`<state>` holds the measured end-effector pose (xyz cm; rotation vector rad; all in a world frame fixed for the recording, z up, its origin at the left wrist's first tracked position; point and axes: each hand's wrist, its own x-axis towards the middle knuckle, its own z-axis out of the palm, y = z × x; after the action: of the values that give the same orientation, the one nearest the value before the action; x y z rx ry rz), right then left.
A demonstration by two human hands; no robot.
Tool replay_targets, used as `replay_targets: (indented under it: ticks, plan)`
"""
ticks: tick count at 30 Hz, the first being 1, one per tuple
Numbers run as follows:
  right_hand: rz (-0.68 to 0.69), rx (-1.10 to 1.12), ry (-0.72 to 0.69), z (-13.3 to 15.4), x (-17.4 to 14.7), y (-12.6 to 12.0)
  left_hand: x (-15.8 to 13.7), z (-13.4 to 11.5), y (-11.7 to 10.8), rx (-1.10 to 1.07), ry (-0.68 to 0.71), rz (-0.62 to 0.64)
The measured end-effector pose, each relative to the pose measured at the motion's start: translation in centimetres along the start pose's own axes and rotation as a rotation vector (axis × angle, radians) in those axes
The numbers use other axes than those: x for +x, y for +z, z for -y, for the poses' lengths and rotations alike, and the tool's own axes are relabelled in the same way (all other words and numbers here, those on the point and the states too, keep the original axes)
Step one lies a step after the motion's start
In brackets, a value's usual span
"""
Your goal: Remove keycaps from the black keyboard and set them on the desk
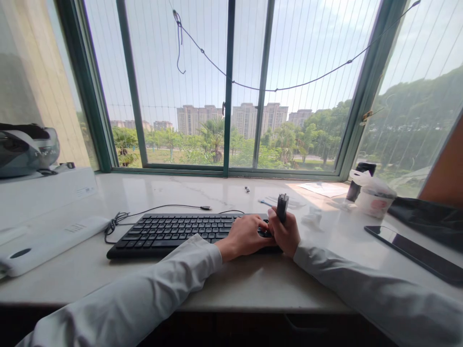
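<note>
A black keyboard (159, 233) lies on the white counter, its right end partly hidden by my hands. My right hand (285, 233) is closed around an upright black handheld tool (282, 207) with a squarish, pronged upper end. The tool's lower end is hidden by my fingers, over the right part of the keyboard. My left hand (248, 233) rests across the keys just to the left, with thumb and forefinger apart and close to my right hand. Whether anything small lies between those fingers is hidden.
The keyboard's cable (115, 220) is bundled at left, beside a long white device (58, 246). A phone (412, 250) lies at right. Behind it stand a bagged tub (376, 200) and a dark bottle (352, 192). A small metallic piece (247, 189) sits near the window.
</note>
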<state>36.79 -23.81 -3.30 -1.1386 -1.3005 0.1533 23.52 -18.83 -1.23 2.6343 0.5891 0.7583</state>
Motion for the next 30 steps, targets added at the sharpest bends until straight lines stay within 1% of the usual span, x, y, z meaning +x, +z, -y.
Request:
replay_targets:
  ticks: [4,7,10,13,17,21,23,26,30]
  plan:
    - [0.005,0.187,0.051,0.4,0.2,0.1,0.0,-0.1,-0.1,-0.005,-0.016,-0.003]
    - [0.005,0.413,0.13,0.9,0.6,0.1,0.0,0.0,-0.1,-0.034,-0.042,0.002]
    - [-0.021,0.608,0.204,1.6,1.2,0.0,0.0,0.2,-0.1,-0.118,-0.075,0.014]
    - [-0.034,0.679,0.262,2.3,1.7,-0.4,0.1,0.3,-0.1,-0.196,-0.079,0.029]
    - [-0.041,0.688,0.287,2.9,2.6,-1.6,0.2,0.3,-0.2,-0.252,-0.098,0.02]
    - [-0.046,0.641,0.301,2.5,3.7,-2.8,0.4,0.3,-0.8,-0.324,-0.122,-0.079]
    - [-0.008,0.603,0.346,2.0,4.0,-3.0,0.4,0.4,-1.2,-0.351,-0.115,-0.141]
    - [0.087,0.52,0.412,1.2,4.0,-2.8,0.5,0.5,-1.8,-0.362,-0.09,-0.224]
    - [0.208,0.331,0.431,0.5,3.6,-2.5,0.5,0.5,-2.2,-0.318,-0.077,-0.284]
